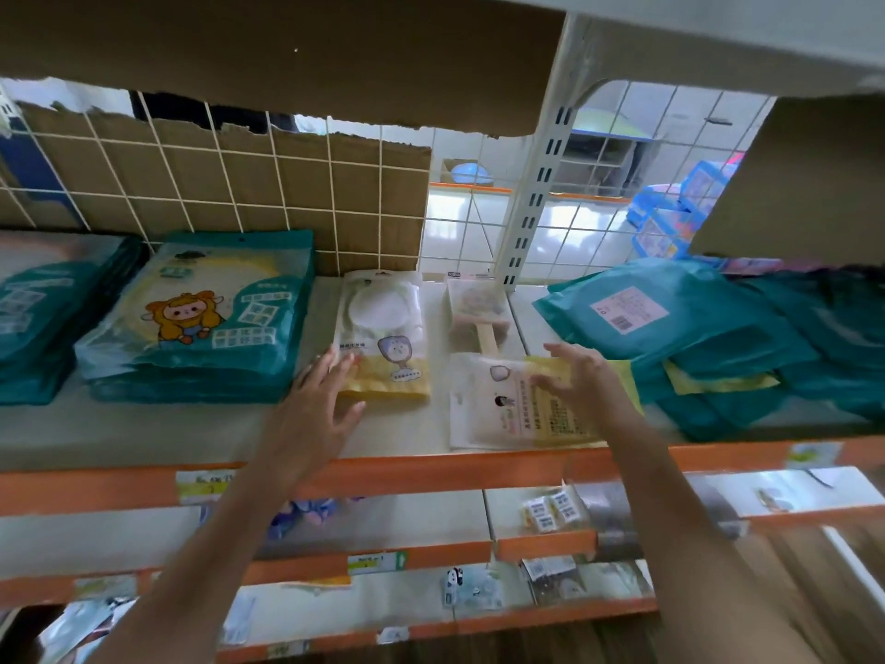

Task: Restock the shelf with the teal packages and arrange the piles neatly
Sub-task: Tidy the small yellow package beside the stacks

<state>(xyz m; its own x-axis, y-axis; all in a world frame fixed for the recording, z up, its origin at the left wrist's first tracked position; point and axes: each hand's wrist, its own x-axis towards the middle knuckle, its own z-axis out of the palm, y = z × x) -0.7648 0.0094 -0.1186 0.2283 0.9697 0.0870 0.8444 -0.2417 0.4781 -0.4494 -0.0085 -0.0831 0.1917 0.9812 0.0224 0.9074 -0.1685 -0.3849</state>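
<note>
- Cream shelf board [143, 433] with an orange front edge runs past both sides of the white slotted post [541, 184], backed by a wire grid [459, 222].
- Torn cardboard sheet [239, 184] stands behind the grid, left of the post.
- Loose heap of teal packages [670, 318] lies right of the post, tilted and overlapping, with one yellow package [718, 381] wedged among them.
- Neater teal stack [201, 318], its top pack showing a cartoon figure, sits well left of the post; a second teal stack [38, 318] lies further left, at the frame edge.
- Flat white-and-yellow pack [503, 409] lies in front of the post at the shelf edge, between the two teal groups.
- Round-window pack [383, 337] lies just left of the post, near the cartoon stack.
- Small pack with a wooden handle [479, 309] sits at the foot of the post.
- Left hand [321, 395], left of the post, has straight, spread fingers whose tips reach the round-window pack's left edge; it holds nothing.
- Right hand [579, 371], below the post, is spread wide over the flat pack; motion blur hides whether it touches.
- Price labels [201, 486] sit on the orange edge below the post's left.
</note>
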